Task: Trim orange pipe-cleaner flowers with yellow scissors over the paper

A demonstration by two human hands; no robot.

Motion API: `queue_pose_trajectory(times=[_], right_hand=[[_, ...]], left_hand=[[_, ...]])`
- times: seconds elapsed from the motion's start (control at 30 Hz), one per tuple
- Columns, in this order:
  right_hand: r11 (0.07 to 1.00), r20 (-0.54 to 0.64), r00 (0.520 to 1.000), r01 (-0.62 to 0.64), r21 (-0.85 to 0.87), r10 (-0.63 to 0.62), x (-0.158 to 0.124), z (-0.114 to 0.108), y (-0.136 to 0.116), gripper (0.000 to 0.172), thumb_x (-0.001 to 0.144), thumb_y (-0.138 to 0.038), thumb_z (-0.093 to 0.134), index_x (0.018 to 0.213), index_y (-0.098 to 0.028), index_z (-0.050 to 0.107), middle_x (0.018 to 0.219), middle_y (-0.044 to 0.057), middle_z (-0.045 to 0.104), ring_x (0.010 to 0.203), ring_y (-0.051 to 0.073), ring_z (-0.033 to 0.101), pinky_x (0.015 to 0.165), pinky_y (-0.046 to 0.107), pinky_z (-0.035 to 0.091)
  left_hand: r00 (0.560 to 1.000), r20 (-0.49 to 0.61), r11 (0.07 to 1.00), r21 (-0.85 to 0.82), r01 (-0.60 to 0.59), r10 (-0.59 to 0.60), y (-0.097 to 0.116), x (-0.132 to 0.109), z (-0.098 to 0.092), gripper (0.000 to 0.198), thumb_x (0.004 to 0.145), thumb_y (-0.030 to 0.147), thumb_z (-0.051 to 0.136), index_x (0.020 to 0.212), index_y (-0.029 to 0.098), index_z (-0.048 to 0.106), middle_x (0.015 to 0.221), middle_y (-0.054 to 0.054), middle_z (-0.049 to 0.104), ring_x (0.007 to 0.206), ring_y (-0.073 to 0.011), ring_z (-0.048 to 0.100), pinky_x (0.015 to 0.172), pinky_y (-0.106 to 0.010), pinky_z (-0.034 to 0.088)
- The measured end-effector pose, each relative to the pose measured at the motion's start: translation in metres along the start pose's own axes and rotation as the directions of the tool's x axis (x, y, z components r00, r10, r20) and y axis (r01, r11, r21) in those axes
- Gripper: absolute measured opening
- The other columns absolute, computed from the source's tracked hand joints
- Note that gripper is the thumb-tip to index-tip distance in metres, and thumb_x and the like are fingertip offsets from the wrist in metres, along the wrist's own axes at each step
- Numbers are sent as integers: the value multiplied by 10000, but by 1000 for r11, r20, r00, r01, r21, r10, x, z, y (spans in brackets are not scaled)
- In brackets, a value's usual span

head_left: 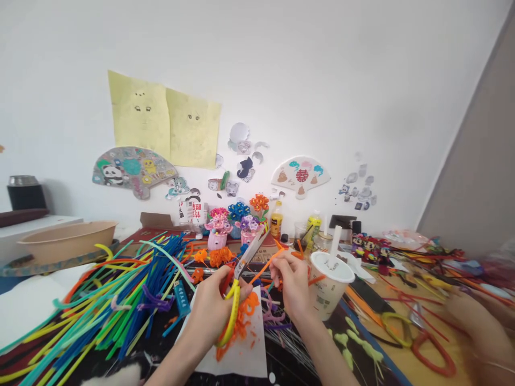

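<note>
My left hand [210,306] is closed around a pair of scissors [250,252] with yellow handle loops, the blades pointing up and away. Pinched in the fingers of my right hand [293,281] is an orange pipe cleaner [262,269], which slants down toward my left fingertips. Whether the left fingers also grip its end, I cannot tell. Beneath my hands lies a white sheet of paper [237,369] with curled orange pipe cleaner pieces [246,321] and fluffy scraps on it.
A heap of coloured pipe cleaners [132,300] spreads at left. A lidded drink cup [328,295] with a straw stands by my right hand. Potted pipe cleaner flowers [239,214] line the wall. Another person's hand [462,311] is at far right, near red-handled scissors [432,354].
</note>
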State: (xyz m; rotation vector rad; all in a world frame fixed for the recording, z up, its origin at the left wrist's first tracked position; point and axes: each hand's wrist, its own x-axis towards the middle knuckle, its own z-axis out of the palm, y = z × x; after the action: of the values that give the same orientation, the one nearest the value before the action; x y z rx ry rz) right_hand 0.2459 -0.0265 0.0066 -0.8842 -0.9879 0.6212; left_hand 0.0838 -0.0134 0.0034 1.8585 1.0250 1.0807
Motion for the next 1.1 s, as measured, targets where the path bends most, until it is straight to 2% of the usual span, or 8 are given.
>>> queue_pose_trajectory(times=[0.23,0.5,0.7,0.8,0.97,1.1], right_hand=[[998,-19,1000,-17,65,18,1,-1,-1,197,698,-208,581,508,-158,565,441,-36,498,375,67,384,371,193,278],[995,-7,1000,-27,91,28,1,-1,-4,223,686,-237,592,485,-154,542,431,-41,498,365,57,380,370,179,291],[999,-5,1000,-18,51,18,1,-1,0,208,693,-215,585,498,-149,556,428,-41,508,363,54,394,366,171,277],[999,28,999,-19,30,18,-1,2,2,192,702,-217,579,522,-150,569,437,-39,519,355,55,392,363,177,276],[999,80,996,-33,19,31,-5,6,-2,202,709,-217,573,519,-150,570,444,-34,527,355,57,404,369,182,294],[996,195,978,-83,13,79,-1,4,-2,270,774,-326,578,582,-138,595,477,-16,562,353,63,434,386,192,332]], left_hand=[[997,75,996,-76,37,-31,-5,3,-3,254,679,397,656,691,185,516,669,30,597,586,-118,493,543,-213,366],[995,75,983,-162,83,-72,0,4,-1,307,587,387,709,642,183,485,584,56,504,536,-99,416,509,-209,324],[998,7,984,-167,65,-65,-5,5,-2,239,638,362,675,678,191,513,614,59,522,558,-107,448,521,-202,343],[1000,0,998,-66,19,-19,-3,4,-3,207,632,330,687,699,189,551,630,55,551,579,-115,467,539,-203,350],[998,-64,997,81,-7,13,-2,2,-2,233,623,353,695,634,195,524,540,83,451,530,-103,407,505,-199,303],[990,-140,999,13,-30,32,-4,3,-3,296,561,384,734,601,193,512,551,72,487,522,-103,436,502,-198,324]])
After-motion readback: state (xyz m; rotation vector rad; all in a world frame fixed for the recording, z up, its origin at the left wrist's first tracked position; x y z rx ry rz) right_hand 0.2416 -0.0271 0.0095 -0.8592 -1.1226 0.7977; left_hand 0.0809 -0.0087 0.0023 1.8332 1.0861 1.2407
